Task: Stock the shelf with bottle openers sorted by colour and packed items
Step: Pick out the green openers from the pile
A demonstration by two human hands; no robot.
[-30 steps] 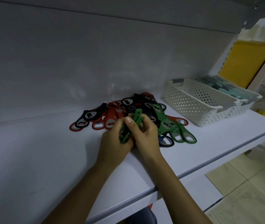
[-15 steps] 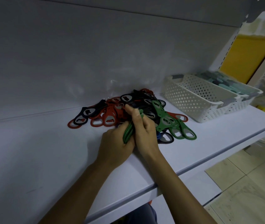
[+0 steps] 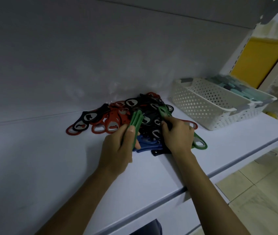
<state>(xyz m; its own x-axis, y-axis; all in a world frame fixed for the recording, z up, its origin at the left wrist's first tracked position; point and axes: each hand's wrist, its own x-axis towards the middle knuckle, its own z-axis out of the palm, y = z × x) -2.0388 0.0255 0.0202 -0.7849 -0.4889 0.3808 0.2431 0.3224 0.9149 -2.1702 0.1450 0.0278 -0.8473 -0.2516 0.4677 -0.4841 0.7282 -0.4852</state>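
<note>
On the white shelf [image 3: 33, 167], a mixed pile of bottle openers is lying against the back wall, with red openers [image 3: 112, 121] and a few dark openers [image 3: 87, 117] fanning out at its left end. Just right of them, the left hand [image 3: 118, 150] is gripping a green stack [image 3: 135, 118] of openers, thumb and curled fingers wrapping its lower half while the upper ends are sticking up, tilted, over the pile. A blue opener [image 3: 145, 145] is lying flat on the shelf between the two hands. The right hand [image 3: 177, 134] is resting on the pile with its fingers curled, and its fingertips are pinching the near end of a single green opener [image 3: 163, 111] lying on top of the dark ones. Another green loop [image 3: 200, 143] is poking out from under that hand. Further right, a white perforated basket [image 3: 202, 106] is sitting on the shelf, holding teal packed items [image 3: 236, 87] in its far compartment.
</note>
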